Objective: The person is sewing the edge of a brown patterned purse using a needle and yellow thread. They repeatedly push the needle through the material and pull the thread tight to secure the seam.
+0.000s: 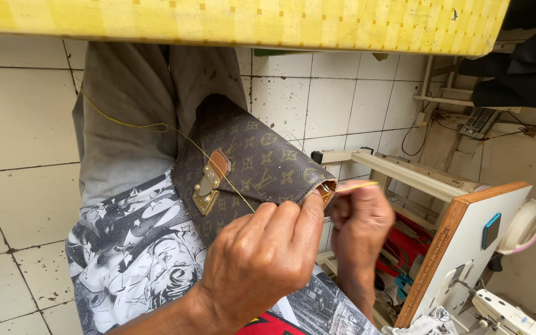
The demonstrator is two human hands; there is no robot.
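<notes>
Both hands closed: left hand (262, 260) gripping soft brown patterned bag (249, 164), right hand (360, 222) pinching thin yellow thread (358, 185).

needle hidden in right hand (360, 224) grip, bag (249, 164) underside unseen, sewing machine (497, 310) cropped

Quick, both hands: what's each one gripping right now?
Left hand: closed on the brown bag's edge.
Right hand: closed, pinching the yellow thread.
</notes>
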